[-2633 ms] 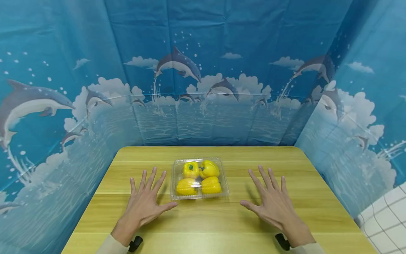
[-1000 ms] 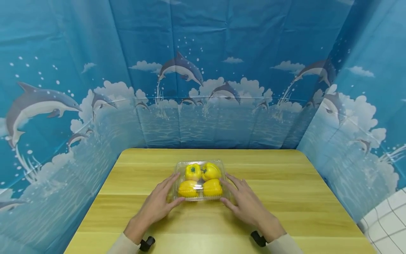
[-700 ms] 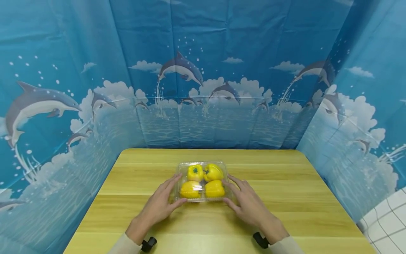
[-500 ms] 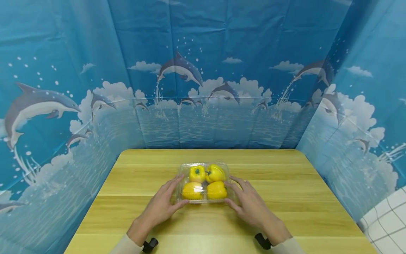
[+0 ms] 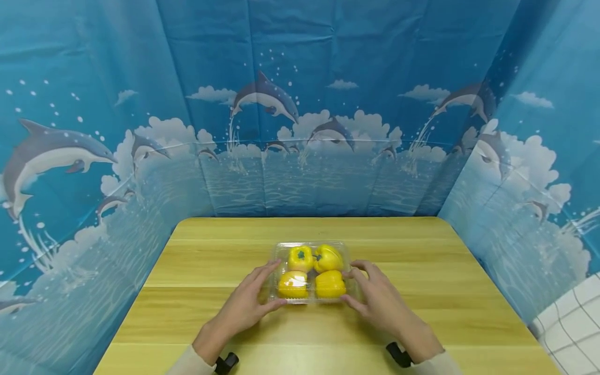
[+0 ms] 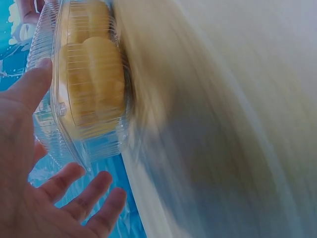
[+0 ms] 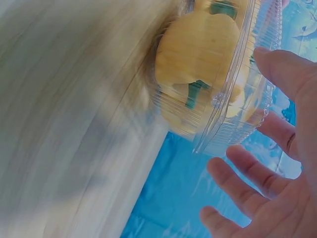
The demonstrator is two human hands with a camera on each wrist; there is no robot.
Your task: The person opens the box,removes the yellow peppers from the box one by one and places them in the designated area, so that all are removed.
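Observation:
A clear plastic clamshell box (image 5: 309,300) with several yellow bell peppers (image 5: 300,259) inside stands near the middle of the table; its lid is down. My left hand (image 5: 244,308) grips its left front corner, thumb at the front and index finger along the side. On the opposite side my right hand (image 5: 382,299) holds the right front corner in the same manner. Both wrist views show thumb and index finger at the box, while the other fingers spread loosely below it. Whether the box's base touches the table I cannot tell.
The wooden table (image 5: 211,250) carries the box and ends at a rounded far edge. A blue curtain (image 5: 300,182) printed with dolphins hangs behind it and along both sides. White tiles (image 5: 572,317) show at the lower right.
Both hands came inward from wide apart, fingers spread, and took hold of the box's sides. The box has since shifted to the right and slightly nearer, together with the hands.

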